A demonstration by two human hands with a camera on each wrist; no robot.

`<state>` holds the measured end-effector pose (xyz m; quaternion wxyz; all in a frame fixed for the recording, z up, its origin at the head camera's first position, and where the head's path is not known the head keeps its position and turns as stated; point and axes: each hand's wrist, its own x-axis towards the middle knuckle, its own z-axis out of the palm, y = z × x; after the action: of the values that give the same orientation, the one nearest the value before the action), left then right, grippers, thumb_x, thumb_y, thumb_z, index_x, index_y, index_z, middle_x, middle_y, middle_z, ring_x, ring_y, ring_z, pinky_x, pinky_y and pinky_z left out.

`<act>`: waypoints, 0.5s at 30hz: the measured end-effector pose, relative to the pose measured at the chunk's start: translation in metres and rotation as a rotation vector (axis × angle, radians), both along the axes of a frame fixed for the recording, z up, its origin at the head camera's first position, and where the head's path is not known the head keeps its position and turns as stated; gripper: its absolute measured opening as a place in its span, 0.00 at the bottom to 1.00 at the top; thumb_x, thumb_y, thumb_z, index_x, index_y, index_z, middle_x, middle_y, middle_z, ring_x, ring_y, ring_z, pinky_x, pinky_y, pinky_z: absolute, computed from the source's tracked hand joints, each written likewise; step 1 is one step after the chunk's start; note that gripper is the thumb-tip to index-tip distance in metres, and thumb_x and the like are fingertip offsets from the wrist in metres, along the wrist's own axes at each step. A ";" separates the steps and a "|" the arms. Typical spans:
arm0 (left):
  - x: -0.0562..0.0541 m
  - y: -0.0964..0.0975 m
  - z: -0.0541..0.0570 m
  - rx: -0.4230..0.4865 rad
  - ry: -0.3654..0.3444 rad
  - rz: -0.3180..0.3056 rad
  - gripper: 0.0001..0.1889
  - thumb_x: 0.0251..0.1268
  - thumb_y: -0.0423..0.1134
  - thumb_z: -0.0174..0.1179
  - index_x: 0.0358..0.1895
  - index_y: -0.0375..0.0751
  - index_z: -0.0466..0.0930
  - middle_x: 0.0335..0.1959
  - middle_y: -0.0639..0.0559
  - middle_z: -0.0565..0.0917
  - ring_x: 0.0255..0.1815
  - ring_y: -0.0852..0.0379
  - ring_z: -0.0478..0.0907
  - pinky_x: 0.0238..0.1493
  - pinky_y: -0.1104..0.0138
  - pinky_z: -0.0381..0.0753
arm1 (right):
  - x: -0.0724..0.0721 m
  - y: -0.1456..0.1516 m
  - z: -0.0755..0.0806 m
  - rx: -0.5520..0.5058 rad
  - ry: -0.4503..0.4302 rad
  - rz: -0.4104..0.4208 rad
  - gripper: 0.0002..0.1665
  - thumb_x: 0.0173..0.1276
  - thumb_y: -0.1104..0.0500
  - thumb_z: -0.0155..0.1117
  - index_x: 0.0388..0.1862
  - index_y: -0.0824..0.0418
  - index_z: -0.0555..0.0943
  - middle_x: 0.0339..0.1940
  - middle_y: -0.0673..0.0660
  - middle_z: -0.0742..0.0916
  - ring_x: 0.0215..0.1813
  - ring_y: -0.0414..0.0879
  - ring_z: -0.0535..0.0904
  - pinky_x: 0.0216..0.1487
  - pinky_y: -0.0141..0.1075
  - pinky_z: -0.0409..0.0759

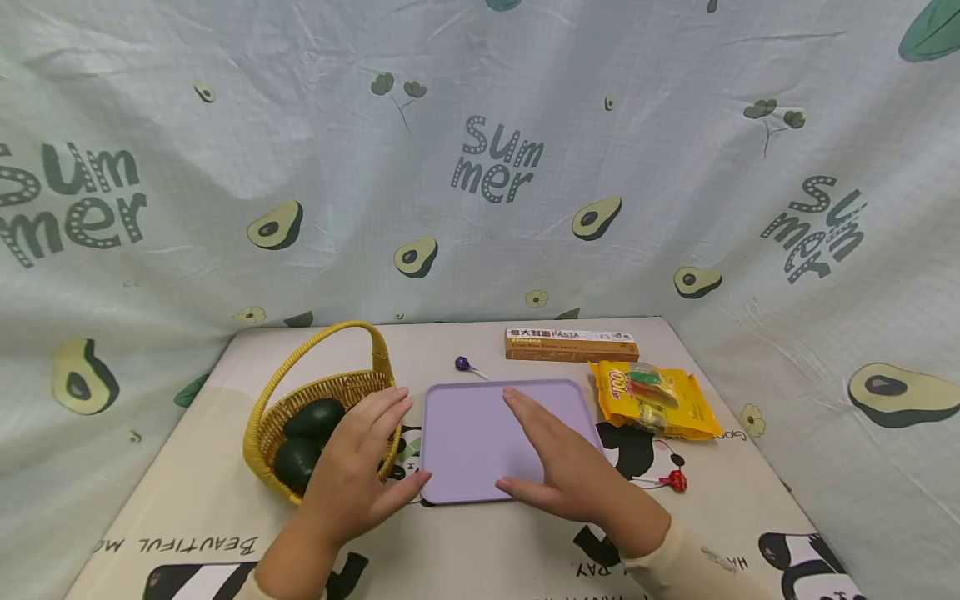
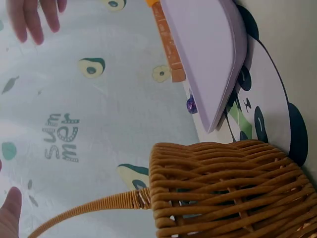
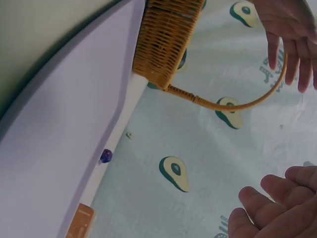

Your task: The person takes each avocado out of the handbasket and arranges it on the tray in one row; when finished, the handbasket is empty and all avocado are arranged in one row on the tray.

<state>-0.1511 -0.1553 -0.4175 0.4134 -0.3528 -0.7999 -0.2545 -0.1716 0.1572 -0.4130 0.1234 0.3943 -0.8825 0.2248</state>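
My left hand point(image 1: 360, 471) is raised with fingers extended and thumb spread, overlapping the right side of a yellow wicker basket point(image 1: 258, 425) in the head view. Two dark green avocados point(image 1: 315, 420) lie inside that basket. Over the right part of a flat lavender tray point(image 1: 468, 442) hovers my right hand point(image 1: 573, 475), its fingers straight and thumb apart. Neither hand holds anything. In the left wrist view the basket's woven side point(image 2: 233, 193) fills the lower right, near the tray point(image 2: 208, 54). The right wrist view shows the tray point(image 3: 64, 109) beside the basket point(image 3: 163, 42).
Behind the tray lie a purple lollipop point(image 1: 462, 363) and a brown pasta box point(image 1: 572, 345). A yellow snack packet point(image 1: 656, 400) is at the tray's right, with a red lollipop point(image 1: 677, 481) nearer me. A printed curtain point(image 1: 495, 267) hangs behind the table.
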 end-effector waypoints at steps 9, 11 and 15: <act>0.003 -0.004 0.006 0.097 0.107 -0.026 0.40 0.69 0.61 0.60 0.63 0.22 0.72 0.61 0.30 0.78 0.66 0.40 0.72 0.80 0.65 0.62 | -0.005 -0.010 -0.001 -0.080 -0.076 0.019 0.56 0.70 0.35 0.65 0.85 0.55 0.50 0.83 0.55 0.64 0.81 0.48 0.63 0.79 0.52 0.67; 0.003 -0.005 0.010 0.113 0.140 -0.030 0.40 0.69 0.60 0.60 0.62 0.21 0.73 0.59 0.29 0.78 0.65 0.39 0.72 0.80 0.65 0.63 | -0.007 -0.013 -0.001 -0.102 -0.083 0.019 0.55 0.70 0.35 0.65 0.85 0.55 0.51 0.83 0.55 0.65 0.81 0.49 0.64 0.79 0.53 0.67; 0.004 -0.008 0.016 0.134 0.167 -0.023 0.39 0.69 0.58 0.61 0.61 0.20 0.73 0.58 0.27 0.78 0.62 0.38 0.73 0.79 0.65 0.63 | -0.011 -0.018 0.001 -0.150 -0.097 0.029 0.54 0.70 0.37 0.66 0.85 0.54 0.52 0.82 0.54 0.66 0.80 0.49 0.64 0.78 0.55 0.68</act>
<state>-0.1469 -0.1630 -0.4017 0.4985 -0.3536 -0.7395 -0.2820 -0.1829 0.1389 -0.4117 0.1063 0.3853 -0.8623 0.3110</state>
